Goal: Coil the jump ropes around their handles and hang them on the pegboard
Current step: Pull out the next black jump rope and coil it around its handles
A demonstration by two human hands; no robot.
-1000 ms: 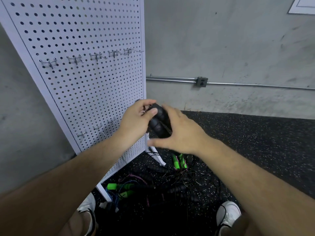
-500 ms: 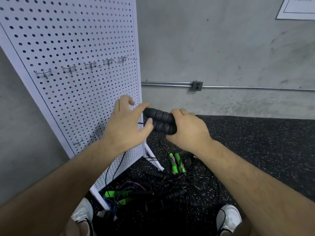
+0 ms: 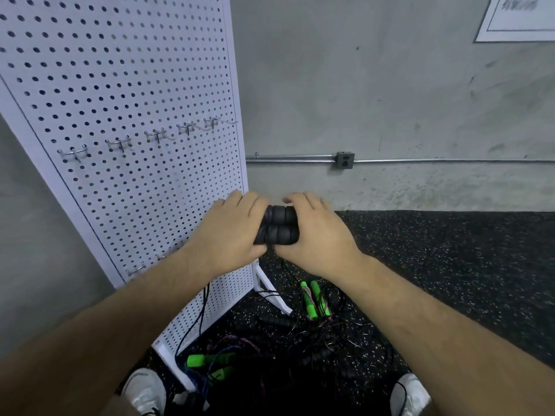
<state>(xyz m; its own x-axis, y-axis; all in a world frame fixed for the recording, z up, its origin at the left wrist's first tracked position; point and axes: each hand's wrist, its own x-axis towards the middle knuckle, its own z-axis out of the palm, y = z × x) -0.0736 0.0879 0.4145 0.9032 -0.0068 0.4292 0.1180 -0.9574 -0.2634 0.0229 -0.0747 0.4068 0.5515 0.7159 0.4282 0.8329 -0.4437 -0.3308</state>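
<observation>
Change: the left hand (image 3: 228, 235) has closed over the left end of the black handles (image 3: 279, 225); half a second ago its fingers were spread. The right hand (image 3: 318, 235) keeps the right end.
Meaning: in all likelihood a turn of cord is being pinned against the pair. Coiling is under way and hanging is not yet begun.
Containers: none in view.
Floor pile: a loose tangle of ropes (image 3: 300, 340) lies on the speckled mat (image 3: 450, 265), with green handles (image 3: 313, 298) among them.
Cord: a dark cord (image 3: 201, 313) trails from under the left forearm down to the pile, so a good length appears to be unwound.
Grip, left: fingers are curled round the handle ends.
Grip, right: fingers and thumb are wrapped round both handles.
Handles: two, pressed together one above the other, held level in front of the pegboard's right edge.
Pegboard (image 3: 120, 85): the upper hooks (image 3: 156, 136) are all bare. The lower hooks (image 3: 136, 270) are partly hidden by the forearm.
Wall: concrete, with a conduit (image 3: 420, 160) running across it.
</observation>
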